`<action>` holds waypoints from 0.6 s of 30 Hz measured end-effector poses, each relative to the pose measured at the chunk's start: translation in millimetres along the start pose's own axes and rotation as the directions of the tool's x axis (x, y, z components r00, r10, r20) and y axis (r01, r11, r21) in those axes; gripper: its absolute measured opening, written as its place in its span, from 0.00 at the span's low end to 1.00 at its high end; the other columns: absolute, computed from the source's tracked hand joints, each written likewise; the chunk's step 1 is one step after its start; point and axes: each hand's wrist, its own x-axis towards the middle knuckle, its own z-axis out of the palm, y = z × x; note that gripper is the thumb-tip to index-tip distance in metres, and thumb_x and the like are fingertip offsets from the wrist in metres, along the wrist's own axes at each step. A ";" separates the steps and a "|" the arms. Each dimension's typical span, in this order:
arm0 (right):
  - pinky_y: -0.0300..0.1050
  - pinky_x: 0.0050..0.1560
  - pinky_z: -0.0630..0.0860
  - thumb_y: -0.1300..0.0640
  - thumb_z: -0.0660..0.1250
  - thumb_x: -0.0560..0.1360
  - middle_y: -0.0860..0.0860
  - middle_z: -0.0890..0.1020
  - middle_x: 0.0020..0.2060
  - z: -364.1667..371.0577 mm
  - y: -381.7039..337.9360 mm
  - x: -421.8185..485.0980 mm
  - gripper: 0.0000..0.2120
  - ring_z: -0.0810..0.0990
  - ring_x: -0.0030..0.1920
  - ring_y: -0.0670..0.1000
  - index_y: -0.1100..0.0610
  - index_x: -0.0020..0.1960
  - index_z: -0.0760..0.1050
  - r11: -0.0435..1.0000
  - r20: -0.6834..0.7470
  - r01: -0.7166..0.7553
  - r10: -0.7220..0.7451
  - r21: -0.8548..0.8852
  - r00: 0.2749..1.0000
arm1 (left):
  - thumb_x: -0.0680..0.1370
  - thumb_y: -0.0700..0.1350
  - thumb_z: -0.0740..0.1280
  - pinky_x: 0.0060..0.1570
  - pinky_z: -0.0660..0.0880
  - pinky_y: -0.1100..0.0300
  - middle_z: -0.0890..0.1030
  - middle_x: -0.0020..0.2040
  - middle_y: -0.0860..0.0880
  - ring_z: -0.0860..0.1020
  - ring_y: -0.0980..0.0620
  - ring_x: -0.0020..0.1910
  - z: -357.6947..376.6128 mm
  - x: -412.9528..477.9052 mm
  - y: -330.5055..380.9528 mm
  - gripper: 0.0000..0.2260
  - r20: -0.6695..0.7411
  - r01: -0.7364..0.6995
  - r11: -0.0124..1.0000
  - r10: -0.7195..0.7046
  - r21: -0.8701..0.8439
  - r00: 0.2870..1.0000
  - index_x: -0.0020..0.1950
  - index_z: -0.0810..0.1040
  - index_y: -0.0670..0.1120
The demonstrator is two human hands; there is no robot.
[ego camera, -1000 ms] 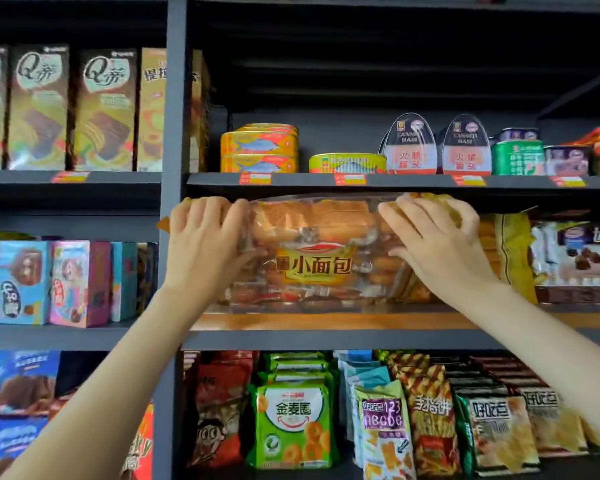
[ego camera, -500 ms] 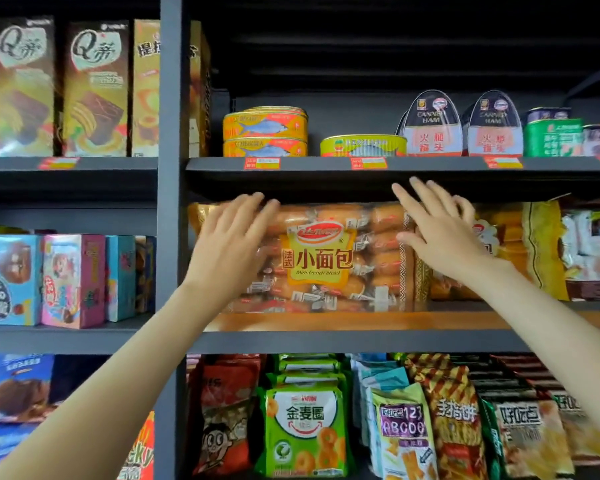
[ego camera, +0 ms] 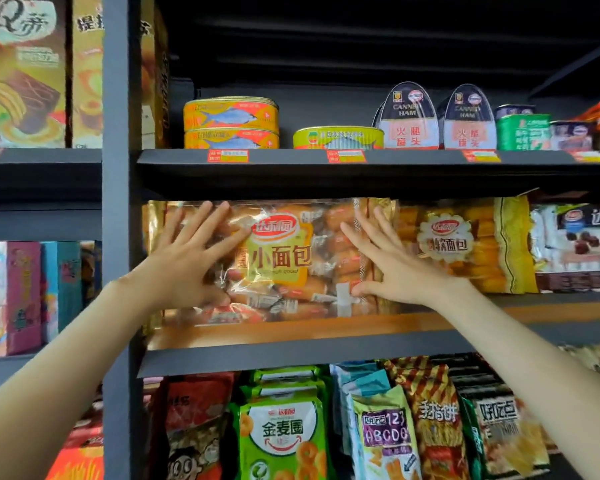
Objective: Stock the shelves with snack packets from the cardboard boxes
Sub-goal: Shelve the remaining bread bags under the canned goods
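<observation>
Our clear crinkly plastic bag of small bread rolls with a yellow label (ego camera: 278, 258) stands upright on the orange-topped grey metal shelf (ego camera: 326, 344), just beside a yellow bag of similar bread (ego camera: 465, 244). We judge it light, soft, crushable and slippery, best held at the side edges. Our left hand (ego camera: 187, 258) and right hand (ego camera: 388, 261) press flat against it, fingers straight and spread. Canned goods line the shelf above.

Clear plastic bag of small bread rolls, yellow label (ego camera: 284, 261), pushed further back on the orange-topped shelf (ego camera: 326, 330); left hand (ego camera: 187, 265) and right hand (ego camera: 392, 271) went from gripping its ends to pressing its front (fingers straight, spread).
</observation>
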 end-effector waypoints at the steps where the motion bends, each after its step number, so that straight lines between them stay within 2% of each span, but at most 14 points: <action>1: 0.75 0.68 0.52 0.39 0.68 0.71 0.34 0.24 0.69 0.5 1.7 0.2 0.49 0.22 0.69 0.41 0.37 0.75 0.33 1.000 -0.005 0.013 -0.013 0.006 1.000 | 0.68 0.69 0.67 0.72 0.36 0.41 0.36 0.78 0.46 0.34 0.48 0.75 -3.3 0.6 9.0 0.47 -0.037 0.009 0.997 -0.011 -0.078 0.999 0.77 0.42 0.62; 3: 0.69 0.71 0.53 0.40 0.68 0.73 0.34 0.26 0.70 -2.4 6.6 -5.1 0.47 0.23 0.70 0.40 0.37 0.75 0.34 0.999 -0.007 0.053 -0.053 0.005 0.999 | 0.70 0.69 0.60 0.72 0.39 0.40 0.45 0.79 0.44 0.41 0.46 0.77 -11.9 7.2 39.2 0.38 -0.159 -0.030 0.978 -0.004 -0.208 0.987 0.77 0.52 0.62; 6: 0.63 0.72 0.52 0.40 0.64 0.75 0.34 0.27 0.70 -9.2 20.6 -19.9 0.42 0.26 0.71 0.38 0.35 0.74 0.34 0.995 -0.024 0.101 -0.102 -0.017 0.995 | 0.73 0.68 0.56 0.72 0.45 0.38 0.54 0.78 0.42 0.51 0.43 0.77 -19.3 27.4 89.3 0.33 -0.286 -0.106 0.973 0.045 -0.205 0.957 0.75 0.63 0.55; 11: 0.58 0.73 0.51 0.44 0.62 0.78 0.37 0.33 0.74 -16.6 83.4 -45.5 0.38 0.30 0.73 0.40 0.32 0.72 0.36 0.999 -0.132 0.035 -0.033 0.011 0.991 | 0.76 0.66 0.54 0.71 0.50 0.38 0.59 0.77 0.40 0.57 0.41 0.76 -21.0 64.2 151.1 0.31 -0.373 -0.110 0.982 0.046 -0.153 0.927 0.74 0.67 0.50; 13: 0.54 0.74 0.52 0.49 0.64 0.78 0.38 0.34 0.74 -15.3 117.8 -54.0 0.40 0.31 0.74 0.41 0.34 0.73 0.36 0.998 -0.106 0.015 -0.022 -0.062 0.994 | 0.76 0.65 0.55 0.71 0.51 0.38 0.59 0.77 0.40 0.57 0.40 0.76 -19.5 78.9 173.9 0.31 -0.387 -0.086 0.985 0.022 -0.150 0.922 0.74 0.68 0.50; 16: 0.48 0.73 0.49 0.53 0.68 0.77 0.39 0.34 0.75 -16.7 169.4 -58.7 0.45 0.31 0.74 0.42 0.36 0.74 0.35 0.991 -0.034 -0.002 -0.003 -0.133 0.999 | 0.75 0.66 0.56 0.72 0.46 0.41 0.58 0.77 0.40 0.56 0.41 0.76 -16.6 99.4 202.0 0.31 -0.379 -0.003 0.990 -0.050 -0.138 0.924 0.75 0.66 0.51; 18: 0.50 0.75 0.43 0.56 0.70 0.75 0.42 0.37 0.76 -17.5 198.3 -52.8 0.46 0.33 0.75 0.46 0.38 0.76 0.38 0.988 0.017 -0.010 0.013 -0.157 1.000 | 0.75 0.67 0.56 0.72 0.43 0.43 0.58 0.77 0.40 0.55 0.41 0.76 -13.1 112.6 217.4 0.32 -0.364 0.045 0.994 -0.077 -0.097 0.928 0.75 0.65 0.52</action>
